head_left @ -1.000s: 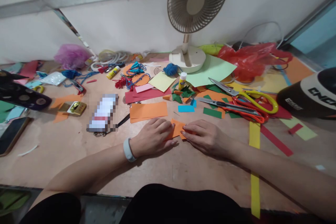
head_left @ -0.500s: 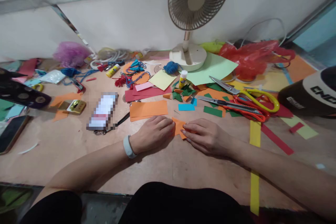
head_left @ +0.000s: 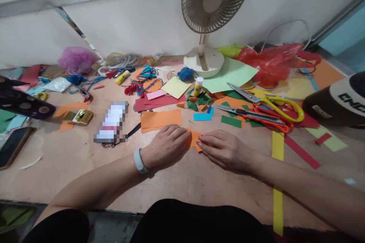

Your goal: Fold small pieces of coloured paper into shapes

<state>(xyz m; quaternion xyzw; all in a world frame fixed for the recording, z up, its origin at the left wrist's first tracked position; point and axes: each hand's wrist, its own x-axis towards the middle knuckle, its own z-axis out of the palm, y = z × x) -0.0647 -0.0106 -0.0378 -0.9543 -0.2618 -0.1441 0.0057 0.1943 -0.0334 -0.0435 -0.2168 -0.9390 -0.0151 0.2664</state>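
Observation:
A small folded piece of orange paper (head_left: 195,138) lies on the wooden table (head_left: 85,159) between my two hands. My left hand (head_left: 166,145), with a white band on its wrist, lies palm down with fingers pressed flat on the paper's left part. My right hand (head_left: 225,149) rests palm down too, its fingertips pressing the paper's right edge. Most of the paper is hidden under the fingers. A larger orange sheet (head_left: 161,119) lies just beyond my left hand.
Scissors with yellow handles (head_left: 273,103) and red handles (head_left: 256,115) lie to the right, a glue stick (head_left: 198,86) and desk fan (head_left: 209,26) behind. Coloured paper scraps, yarn, a phone (head_left: 13,145), a blurred card (head_left: 111,121) and a dark cap (head_left: 336,102) surround the hands.
My left hand has slid slightly to the right over the orange paper, covering more of it. My right hand stays almost still.

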